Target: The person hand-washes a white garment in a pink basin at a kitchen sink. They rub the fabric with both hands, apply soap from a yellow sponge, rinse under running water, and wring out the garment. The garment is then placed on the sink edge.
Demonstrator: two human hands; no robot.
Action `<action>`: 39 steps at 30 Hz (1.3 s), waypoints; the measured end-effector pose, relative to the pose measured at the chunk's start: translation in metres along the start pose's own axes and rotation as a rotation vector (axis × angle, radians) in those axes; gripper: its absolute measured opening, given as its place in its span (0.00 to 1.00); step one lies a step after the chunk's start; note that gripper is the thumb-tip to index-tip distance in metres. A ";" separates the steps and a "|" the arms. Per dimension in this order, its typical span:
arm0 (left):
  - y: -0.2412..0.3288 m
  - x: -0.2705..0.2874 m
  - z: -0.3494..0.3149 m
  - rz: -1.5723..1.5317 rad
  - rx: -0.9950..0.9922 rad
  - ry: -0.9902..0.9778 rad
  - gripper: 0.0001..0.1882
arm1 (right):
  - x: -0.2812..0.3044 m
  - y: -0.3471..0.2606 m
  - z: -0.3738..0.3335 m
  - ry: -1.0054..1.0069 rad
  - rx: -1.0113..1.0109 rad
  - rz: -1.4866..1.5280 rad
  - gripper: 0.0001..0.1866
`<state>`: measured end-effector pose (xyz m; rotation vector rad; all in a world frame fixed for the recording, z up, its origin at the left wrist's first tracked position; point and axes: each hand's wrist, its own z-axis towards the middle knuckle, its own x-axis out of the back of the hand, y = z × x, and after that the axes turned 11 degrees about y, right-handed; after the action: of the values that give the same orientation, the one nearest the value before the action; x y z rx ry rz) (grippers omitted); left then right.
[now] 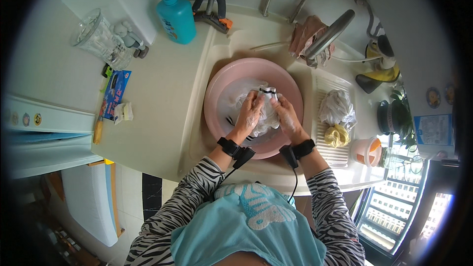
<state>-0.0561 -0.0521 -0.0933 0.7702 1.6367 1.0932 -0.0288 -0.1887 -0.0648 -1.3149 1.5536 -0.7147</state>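
Glass jug (98,37): we see it lying tilted at the far left of the counter, clear, beside a small grey figurine (129,34).
Packet (114,93): we find a flat blue packet nearer us on the counter, with a small crumpled wrapper (123,112) just beside it.
Pump bottle (175,16): we see it upright at the back, teal, near a dark folded tool with an orange tip (213,7).
Basin (231,71): we see a round pink basin sitting in the sink, soapy water inside it.
Left hand (249,114): we see it closed around the left side of the wet white cloth (266,116), fingers curled over the fabric, a black band at the wrist.
Cloth: we see it bunched in the middle of the basin, white with dark stripes, squeezed between both hands.
Right hand (287,116): we see it gripping the cloth's right side, touching the left hand's fingertips, also with a black wrist band.
Tap (331,33): we see the grey spout angled over the sink's back edge, a pinkish rag (305,34) draped behind it.
Draining rack (331,150): we see a white wrung cloth (337,108) and a yellow one (336,135) lying on its ribs.
Cup (365,151): we see a white and orange cup just right of the rack.
Potted plant (396,116): we see it at the far right, by the window.
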 end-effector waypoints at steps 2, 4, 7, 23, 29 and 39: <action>0.005 -0.002 -0.002 0.061 -0.009 -0.010 0.14 | 0.001 0.009 -0.006 0.012 0.033 0.021 0.12; 0.006 -0.006 -0.004 0.036 0.040 -0.015 0.13 | 0.000 0.013 -0.006 -0.003 0.021 0.217 0.08; 0.004 -0.012 -0.005 -0.315 0.219 0.040 0.13 | -0.005 0.011 -0.005 -0.027 0.013 0.343 0.07; -0.062 0.017 -0.028 -0.502 0.791 0.109 0.28 | -0.027 0.041 0.011 0.166 0.817 -1.325 0.20; -0.070 0.014 -0.027 -0.383 0.574 0.079 0.22 | -0.017 0.052 0.014 0.423 0.784 -1.356 0.13; -0.074 0.014 -0.026 -0.420 0.607 0.123 0.13 | -0.016 0.050 0.016 0.295 0.653 -1.421 0.12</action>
<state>-0.0841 -0.0770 -0.1640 0.6928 2.1490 0.3459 -0.0352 -0.1584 -0.1105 -1.6711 0.2168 -2.1123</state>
